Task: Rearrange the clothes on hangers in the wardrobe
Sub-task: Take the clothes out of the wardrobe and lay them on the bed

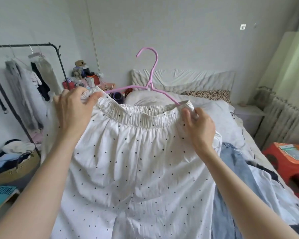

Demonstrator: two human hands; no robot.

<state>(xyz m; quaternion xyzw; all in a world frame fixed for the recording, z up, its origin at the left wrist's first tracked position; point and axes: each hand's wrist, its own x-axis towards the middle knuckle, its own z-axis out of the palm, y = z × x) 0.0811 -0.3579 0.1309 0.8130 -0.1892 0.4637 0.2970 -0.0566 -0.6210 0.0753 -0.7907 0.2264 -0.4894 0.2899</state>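
Observation:
A white skirt with small dark dots (136, 163) hangs in front of me over the bed. Its elastic waistband is stretched across a pink hanger (153, 69) whose hook points up. My left hand (73, 109) pinches the waistband's left end, where the hanger's left arm goes in. My right hand (199, 125) grips the waistband's right end over the hanger's right tip. The hanger's lower parts are hidden inside the skirt.
A black clothes rail (59, 56) with several hung garments stands at the left, a basket of clothes (16, 163) below it. Blue jeans (234, 169) lie on the bed (214, 107) at the right. A red stool (288, 163) stands at the right edge.

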